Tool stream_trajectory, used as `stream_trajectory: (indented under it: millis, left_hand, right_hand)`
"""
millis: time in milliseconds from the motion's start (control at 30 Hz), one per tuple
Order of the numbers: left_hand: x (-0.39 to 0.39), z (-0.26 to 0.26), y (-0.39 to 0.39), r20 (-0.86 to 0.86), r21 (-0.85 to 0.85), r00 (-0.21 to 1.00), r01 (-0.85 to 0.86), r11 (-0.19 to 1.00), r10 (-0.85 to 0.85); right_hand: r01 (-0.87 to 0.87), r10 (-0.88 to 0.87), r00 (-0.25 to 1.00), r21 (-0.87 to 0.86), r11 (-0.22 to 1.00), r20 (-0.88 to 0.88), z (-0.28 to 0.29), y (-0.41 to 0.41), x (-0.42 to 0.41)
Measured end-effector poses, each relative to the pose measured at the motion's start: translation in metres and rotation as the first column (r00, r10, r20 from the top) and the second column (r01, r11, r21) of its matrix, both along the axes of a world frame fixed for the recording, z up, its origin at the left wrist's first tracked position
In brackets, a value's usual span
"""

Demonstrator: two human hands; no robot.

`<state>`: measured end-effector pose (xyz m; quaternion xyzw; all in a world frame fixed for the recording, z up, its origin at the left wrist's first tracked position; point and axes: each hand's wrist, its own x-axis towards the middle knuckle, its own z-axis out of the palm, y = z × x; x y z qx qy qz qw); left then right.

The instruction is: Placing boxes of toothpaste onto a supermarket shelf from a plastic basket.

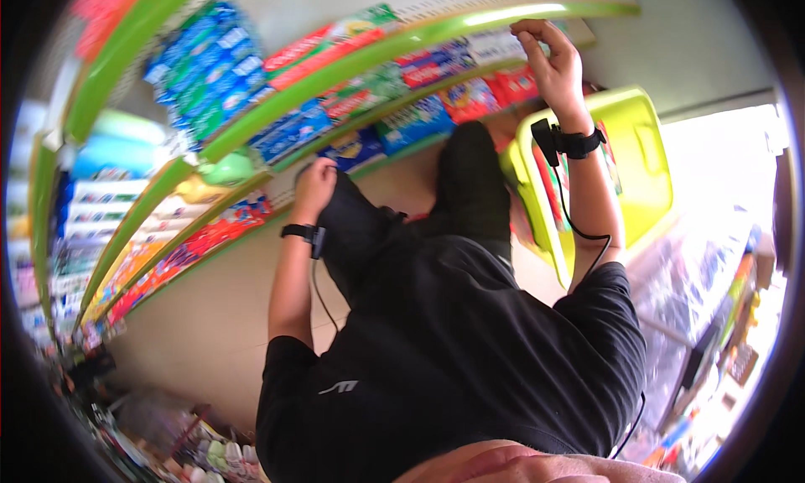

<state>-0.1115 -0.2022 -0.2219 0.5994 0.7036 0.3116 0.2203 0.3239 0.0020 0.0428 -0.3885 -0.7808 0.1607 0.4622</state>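
My right hand (pixel 556 65) is raised at the right end of the green shelf edge strip (pixel 434 30). Its thumb and forefinger are bent towards each other beside the strip, and nothing shows between them. Whether they touch the strip is unclear. Below that wrist stands a yellow-green plastic bin (pixel 657 137) with red and green packages inside, partly hidden by my forearm. My left hand (pixel 314 184) rests at my bent left knee, its fingers curled and blurred, with no object visible in it. Boxed toothpaste (pixel 324 49) and blue-green packs (pixel 210 68) fill the shelf ahead.
Lower shelves hold blue boxes (pixel 412 124) and red packs (pixel 468 99). More stocked shelves (pixel 113 231) curve round on the left. Clear plastic wrapping (pixel 685 288) lies at the right. Mixed goods (pixel 220 451) sit behind me at lower left. Black cables (pixel 582 231) run from my wrist straps.
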Motion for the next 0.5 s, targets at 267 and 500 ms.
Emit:
stream_trajectory:
  millis: [267,500]
  left_hand:
    - [-0.002,0.007,0.030,0.009,-0.273,0.995,0.099,0.957,-0.100]
    - [0.047,0.151,0.055,0.011,0.110,0.987,0.156,0.982,-0.158]
  right_hand:
    - [0.340,-0.196,0.921,-0.447,0.827,0.338,-0.115,-0.101,0.189]
    - [0.512,-0.206,0.801,-0.463,0.723,0.563,-0.155,-0.181,0.192]
